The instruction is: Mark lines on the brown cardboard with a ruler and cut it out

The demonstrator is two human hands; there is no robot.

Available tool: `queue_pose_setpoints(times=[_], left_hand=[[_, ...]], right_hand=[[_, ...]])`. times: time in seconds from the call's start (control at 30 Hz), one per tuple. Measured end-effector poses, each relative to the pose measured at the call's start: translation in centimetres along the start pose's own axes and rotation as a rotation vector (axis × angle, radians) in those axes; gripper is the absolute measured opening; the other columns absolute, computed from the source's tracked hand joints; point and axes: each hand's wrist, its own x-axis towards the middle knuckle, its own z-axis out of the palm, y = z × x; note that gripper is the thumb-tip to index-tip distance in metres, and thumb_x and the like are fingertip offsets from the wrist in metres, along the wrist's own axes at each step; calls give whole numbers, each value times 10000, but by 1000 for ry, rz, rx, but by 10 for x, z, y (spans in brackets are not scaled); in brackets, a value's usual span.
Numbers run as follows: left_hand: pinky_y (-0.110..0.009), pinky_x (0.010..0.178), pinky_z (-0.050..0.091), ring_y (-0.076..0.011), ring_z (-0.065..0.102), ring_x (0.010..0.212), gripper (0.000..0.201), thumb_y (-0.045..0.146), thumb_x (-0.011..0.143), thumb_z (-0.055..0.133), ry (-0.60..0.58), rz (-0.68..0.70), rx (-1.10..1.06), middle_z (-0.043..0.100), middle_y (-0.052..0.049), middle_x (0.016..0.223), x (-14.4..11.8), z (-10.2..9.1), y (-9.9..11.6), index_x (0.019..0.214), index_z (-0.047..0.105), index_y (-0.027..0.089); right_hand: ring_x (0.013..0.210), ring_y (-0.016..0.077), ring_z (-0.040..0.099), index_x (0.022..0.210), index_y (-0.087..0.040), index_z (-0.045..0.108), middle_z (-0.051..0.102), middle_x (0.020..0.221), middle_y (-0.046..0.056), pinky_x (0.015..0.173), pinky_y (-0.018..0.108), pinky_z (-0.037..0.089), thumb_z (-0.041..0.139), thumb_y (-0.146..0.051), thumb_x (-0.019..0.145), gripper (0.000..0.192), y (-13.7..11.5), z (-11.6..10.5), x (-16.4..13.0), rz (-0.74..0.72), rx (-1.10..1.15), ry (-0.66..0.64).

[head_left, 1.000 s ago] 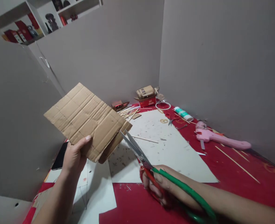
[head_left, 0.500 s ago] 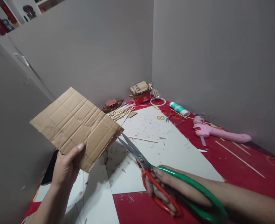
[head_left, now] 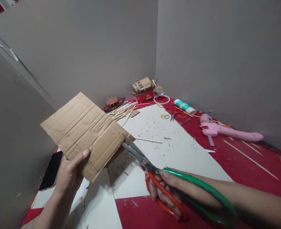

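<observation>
While the creased brown corrugated cardboard sheet (head_left: 84, 133) is held up at near left, pinched in the left hand (head_left: 70, 175), the large red-and-green-handled scissors (head_left: 154, 171), gripped by the right hand (head_left: 169, 194), are opened at its right edge, no cut yet visible.

Dim even indoor light, soft shadows, wide-angle edge distortion.

A pink glue gun (head_left: 228, 133) lay on the red bench (head_left: 237, 162) near a white glue tube (head_left: 184, 106); wooden sticks (head_left: 121, 113) were heaped beyond; a black phone (head_left: 51, 170) rested at the left edge.
</observation>
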Motion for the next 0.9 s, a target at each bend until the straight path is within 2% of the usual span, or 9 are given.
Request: queue_pose_setpoints(times=[0.17, 0.3, 0.47, 0.63, 0.8, 0.9], left_hand=[[-392, 901, 607, -315, 723, 1035, 744, 196, 580, 911, 9, -25, 1, 788, -39, 921, 0, 0, -2, 1277, 651, 208], [-419, 937, 591, -315, 721, 1045, 784, 187, 574, 916, 9, -10, -5, 785, -36, 944, -2, 3, -3, 1302, 629, 230], [-410, 918, 603, -326, 714, 1062, 802, 187, 551, 921, 25, -20, 3, 783, -45, 968, -7, 8, -3, 1298, 630, 223], [-377, 911, 603, -312, 723, 1044, 763, 205, 584, 905, 44, -32, 26, 785, -52, 977, -8, 10, -1, 1297, 635, 208], [-406, 903, 601, -307, 747, 969, 781, 207, 576, 913, 26, -21, -15, 791, -35, 884, -10, 8, -4, 1302, 626, 209], [-439, 929, 581, -313, 748, 965, 762, 228, 592, 905, -12, -30, -46, 795, -47, 877, -14, 9, -5, 1301, 627, 199]], right_hand=[[504, 115, 468, 922, -154, 562, 518, 625, -21, 569, 280, 406, 348, -959, 710, 860, -3, 6, -2, -13, -51, 68], [510, 119, 456, 949, -155, 550, 508, 623, -22, 558, 274, 415, 332, -925, 765, 821, -5, 6, -4, -41, -80, 112], [528, 135, 472, 863, -157, 566, 514, 594, 3, 571, 293, 460, 285, -926, 779, 822, -8, 5, -7, -35, -195, 121], [474, 115, 465, 887, -168, 527, 490, 589, -22, 464, 240, 393, 288, -903, 807, 777, -10, 2, -10, -33, -261, 184], [459, 103, 450, 898, -175, 542, 490, 581, -23, 449, 227, 411, 315, -904, 798, 770, -1, 0, -9, -36, -266, 202], [444, 119, 490, 919, -186, 582, 508, 557, -17, 470, 249, 452, 341, -872, 820, 734, 11, -4, -3, -24, -168, 239]])
